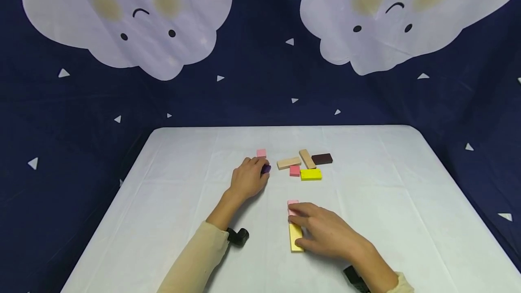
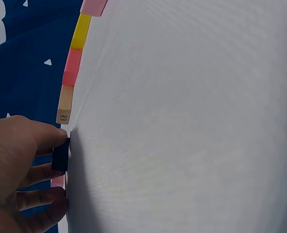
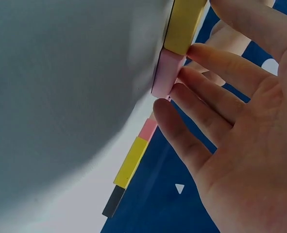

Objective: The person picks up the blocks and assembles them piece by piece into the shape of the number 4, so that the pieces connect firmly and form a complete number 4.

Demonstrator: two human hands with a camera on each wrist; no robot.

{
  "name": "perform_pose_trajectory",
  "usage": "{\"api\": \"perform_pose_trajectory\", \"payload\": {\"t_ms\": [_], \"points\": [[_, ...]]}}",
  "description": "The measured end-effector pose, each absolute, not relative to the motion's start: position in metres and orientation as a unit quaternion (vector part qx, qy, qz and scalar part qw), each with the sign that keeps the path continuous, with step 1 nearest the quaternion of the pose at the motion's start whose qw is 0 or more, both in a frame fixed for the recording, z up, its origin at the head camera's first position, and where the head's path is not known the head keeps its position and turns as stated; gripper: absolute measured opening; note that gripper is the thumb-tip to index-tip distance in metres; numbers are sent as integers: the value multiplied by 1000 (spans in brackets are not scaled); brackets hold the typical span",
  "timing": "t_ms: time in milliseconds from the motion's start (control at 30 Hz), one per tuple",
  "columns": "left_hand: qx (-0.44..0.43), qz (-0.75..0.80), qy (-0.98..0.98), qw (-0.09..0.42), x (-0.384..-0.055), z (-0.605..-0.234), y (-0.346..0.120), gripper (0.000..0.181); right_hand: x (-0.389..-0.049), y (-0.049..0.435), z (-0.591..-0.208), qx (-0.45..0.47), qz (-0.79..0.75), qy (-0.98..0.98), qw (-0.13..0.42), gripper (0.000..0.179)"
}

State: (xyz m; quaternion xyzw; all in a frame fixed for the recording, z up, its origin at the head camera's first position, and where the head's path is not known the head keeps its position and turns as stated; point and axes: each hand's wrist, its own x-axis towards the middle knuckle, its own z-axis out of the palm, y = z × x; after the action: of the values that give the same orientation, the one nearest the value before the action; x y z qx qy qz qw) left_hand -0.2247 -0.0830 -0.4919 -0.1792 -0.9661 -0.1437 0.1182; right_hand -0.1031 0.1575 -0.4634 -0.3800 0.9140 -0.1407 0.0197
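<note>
My left hand (image 1: 249, 177) pinches a dark purple block (image 1: 266, 169) near the middle of the table; in the left wrist view the block (image 2: 60, 156) looks almost black between thumb and fingers. Just beyond that hand lies a pink block (image 1: 261, 153). Closer to me, my right hand (image 1: 329, 232) has loosely extended fingers touching a light pink block (image 1: 292, 212) and its thumb at a pale yellow block (image 1: 296, 238). These two lie end to end, as the right wrist view shows with the pink block (image 3: 167, 73) against the yellow one (image 3: 184, 26).
Behind the hands lie two plain wooden blocks (image 1: 289, 163), a dark brown block (image 1: 322, 158), a bright yellow block (image 1: 311, 174) and a deeper pink block (image 1: 295, 171). A white cloth covers the table (image 1: 171, 220). A dark blue curtain (image 1: 260, 98) with clouds hangs behind it.
</note>
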Motion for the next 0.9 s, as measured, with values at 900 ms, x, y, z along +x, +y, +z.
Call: {"api": "perform_pose_trajectory", "payload": {"t_ms": [900], "points": [[-173, -145, -968, 111, -226, -494, -83, 29, -104, 159, -464, -397, -131, 908, 29, 52]]}}
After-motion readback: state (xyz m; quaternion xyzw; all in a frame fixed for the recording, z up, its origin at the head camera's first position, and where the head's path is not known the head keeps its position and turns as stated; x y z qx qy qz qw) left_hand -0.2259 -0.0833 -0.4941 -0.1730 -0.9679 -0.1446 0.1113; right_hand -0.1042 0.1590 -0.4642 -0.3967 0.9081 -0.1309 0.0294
